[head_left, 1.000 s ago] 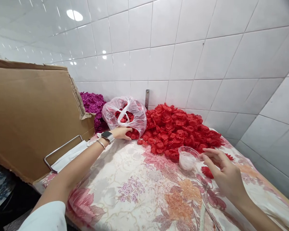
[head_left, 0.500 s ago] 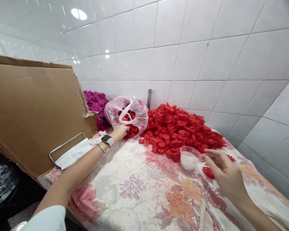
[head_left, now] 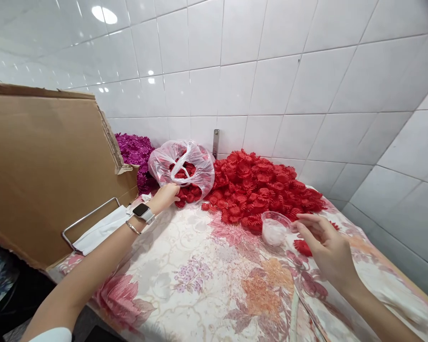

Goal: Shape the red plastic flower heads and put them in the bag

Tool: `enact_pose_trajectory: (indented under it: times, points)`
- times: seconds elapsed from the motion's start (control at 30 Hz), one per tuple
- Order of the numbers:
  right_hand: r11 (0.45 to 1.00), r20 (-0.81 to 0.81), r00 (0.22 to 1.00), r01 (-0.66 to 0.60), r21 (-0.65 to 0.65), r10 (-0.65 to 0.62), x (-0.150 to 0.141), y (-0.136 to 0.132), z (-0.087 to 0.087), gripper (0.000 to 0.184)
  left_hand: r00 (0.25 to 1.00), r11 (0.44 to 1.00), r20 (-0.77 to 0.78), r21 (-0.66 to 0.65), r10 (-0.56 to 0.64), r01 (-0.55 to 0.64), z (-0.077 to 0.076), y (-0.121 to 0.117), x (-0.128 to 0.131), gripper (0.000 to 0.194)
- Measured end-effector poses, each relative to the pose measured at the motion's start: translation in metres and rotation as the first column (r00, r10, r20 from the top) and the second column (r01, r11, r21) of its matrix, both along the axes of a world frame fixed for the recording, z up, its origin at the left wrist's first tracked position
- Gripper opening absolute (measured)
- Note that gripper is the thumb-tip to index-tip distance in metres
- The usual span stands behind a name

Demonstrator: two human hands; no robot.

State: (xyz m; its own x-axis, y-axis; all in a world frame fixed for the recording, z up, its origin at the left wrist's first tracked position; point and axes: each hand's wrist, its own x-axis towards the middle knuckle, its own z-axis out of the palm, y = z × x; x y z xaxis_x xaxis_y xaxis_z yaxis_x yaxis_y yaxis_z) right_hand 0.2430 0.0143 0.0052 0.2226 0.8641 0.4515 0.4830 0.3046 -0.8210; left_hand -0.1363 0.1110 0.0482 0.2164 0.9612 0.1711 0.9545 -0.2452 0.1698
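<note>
Left hand [head_left: 167,195] at frilly red flowers [head_left: 192,193] in translucent plastic bag [head_left: 204,172], right hand [head_left: 330,251] by clear round cup [head_left: 267,229]; both grips unclear

White tiled walls [head_left: 264,90] meet in a corner to your right.
A bright oval of light [head_left: 104,15] glares on the glossy surface at your upper left; a metal bracket [head_left: 216,141] stands against the wall behind your floral-covered worktop [head_left: 199,242].
</note>
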Motion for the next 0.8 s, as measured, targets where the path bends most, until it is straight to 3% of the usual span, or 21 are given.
enact_pose_trajectory:
  times: [0.2, 0.33, 0.5, 0.53, 0.6, 0.67, 0.8]
  points:
    - [0.997, 0.041, 0.999, 0.012, 0.08, -0.015, 0.0, 0.0, 0.004, 0.017, 0.952, 0.998, 0.303, 0.034, 0.035, -0.048, 0.007, -0.016, 0.016, 0.024]
    - [0.974, 0.069, 0.994, 0.064, 0.216, -0.081, -0.003, -0.006, 0.009, 0.016, 0.813, 0.997, 0.579, -0.009, -0.062, 0.082, 0.011, -0.043, 0.056, 0.011]
    - [0.916, 0.205, 0.976, -0.012, 0.402, -0.077, -0.019, -0.024, 0.017, 0.013, 0.541, 0.897, 0.835, -0.16, -0.099, 0.412, -0.001, -0.086, 0.113, 0.019]
    - [0.907, 0.24, 0.968, -0.038, 0.42, -0.071, -0.022, -0.026, 0.018, 0.012, 0.446, 0.86, 0.894, -0.202, -0.033, 0.469, -0.005, -0.092, 0.12, 0.022]
    - [0.893, 0.296, 0.953, -0.072, 0.444, -0.07, -0.024, -0.027, 0.018, 0.01, 0.126, 0.77, 0.958, -0.281, 0.256, 0.573, -0.012, -0.097, 0.129, 0.027]
    - [0.889, 0.33, 0.94, -0.079, 0.45, -0.084, -0.021, -0.025, 0.017, 0.011, -0.043, 0.735, 0.915, -0.292, 0.4, 0.612, -0.019, -0.096, 0.133, 0.029]
    - [0.922, 0.423, 0.905, -0.117, 0.368, -0.055, -0.013, -0.017, 0.021, 0.014, -0.13, 0.738, 0.879, -0.295, 0.459, 0.607, -0.032, -0.088, 0.134, 0.021]
